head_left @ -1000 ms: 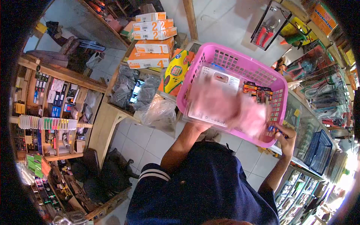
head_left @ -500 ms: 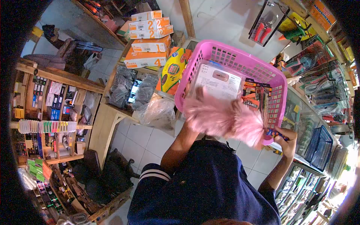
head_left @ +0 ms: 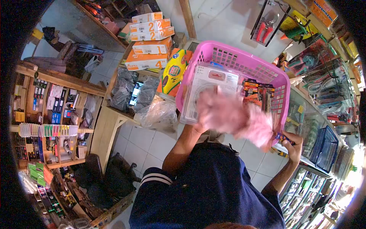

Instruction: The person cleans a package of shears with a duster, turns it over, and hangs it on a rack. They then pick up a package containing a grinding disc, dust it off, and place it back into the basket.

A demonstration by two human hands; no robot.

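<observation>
A fluffy pink duster point(head_left: 238, 118), blurred by motion, lies across the near part of a pink plastic basket point(head_left: 284, 82). My right hand point(head_left: 292, 144) is closed round the duster's dark blue handle at the basket's near right corner. My left hand point(head_left: 202, 124) is at the near left side, its fingers mostly covered by the duster and blurred. Inside the basket, a clear blister pack with a white printed card point(head_left: 213, 82) stands beside the duster's left part. Small orange and black packs point(head_left: 253, 91) lie to its right.
Stacked orange and white boxes point(head_left: 148, 61) and a yellow and orange package point(head_left: 175, 72) stand left of the basket. Plastic bags point(head_left: 158, 114) lie on the wooden counter. Packaged tools hang at right, above a blue basket point(head_left: 323, 150). A wooden shelf point(head_left: 57, 89) is at far left.
The duster's left end has moved across the blister pack, uncovering its lower left part. The pack has shifted slightly left. My right hand still grips the handle.
</observation>
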